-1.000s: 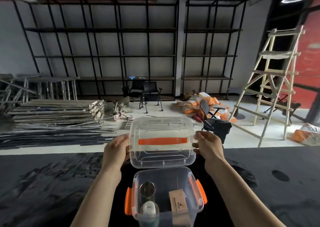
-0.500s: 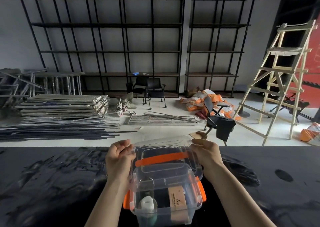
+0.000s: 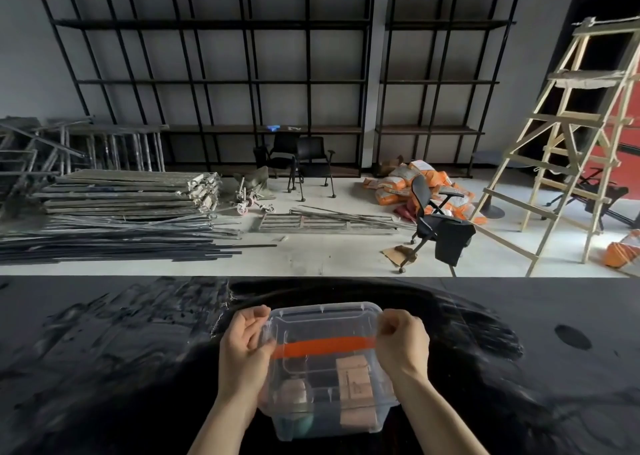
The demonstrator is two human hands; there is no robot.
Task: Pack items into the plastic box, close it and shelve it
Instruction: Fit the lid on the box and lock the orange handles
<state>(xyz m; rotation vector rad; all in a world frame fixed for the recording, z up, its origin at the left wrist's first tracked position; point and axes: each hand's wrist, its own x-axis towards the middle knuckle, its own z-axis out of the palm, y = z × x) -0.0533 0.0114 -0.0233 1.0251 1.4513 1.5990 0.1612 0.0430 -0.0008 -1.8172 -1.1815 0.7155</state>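
A clear plastic box [image 3: 325,420] stands on the black table [image 3: 104,368] right in front of me. Its clear lid [image 3: 322,319], with an orange handle [image 3: 325,345] across the top, lies flat over the box. My left hand [image 3: 244,347] grips the lid's left edge and my right hand [image 3: 403,345] grips its right edge. Through the plastic I see a small brown carton [image 3: 355,382] on the right and a white-capped bottle [image 3: 294,394] on the left inside the box. The box's side latches are hidden under my hands.
Beyond the table's far edge lies a light floor with stacked metal bars [image 3: 121,212], a black office chair [image 3: 440,226], orange sacks [image 3: 408,180] and a wooden ladder [image 3: 571,149]. Black shelving [image 3: 263,83] lines the back wall.
The lid was held up and tilted beyond the box; both hands have brought it down and towards me onto the box. The view has tipped further down.
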